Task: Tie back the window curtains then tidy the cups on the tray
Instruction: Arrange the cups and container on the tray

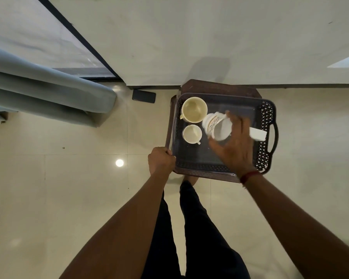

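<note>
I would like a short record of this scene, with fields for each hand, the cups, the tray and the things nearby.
left hand: grips near left corner of the tray
right hand: holds the patterned cup, tilted, over the tray
other cups: large cream cup, small cream cup, both upright, tray's left part
tray support: brown stool
also on tray: white box, right side
floor: dark phone by the wall
curtain: grey-blue, at left

place: home, a lived-in room
stool [219, 87]: brown plastic, against a plain wall [209, 37]; carries a tray [267, 137] with a cream cup [193, 109]
left of stool: grey-blue curtain [49, 91], dark-framed window [28, 33]
under stool: glossy cream tiled floor [69, 198]
</note>
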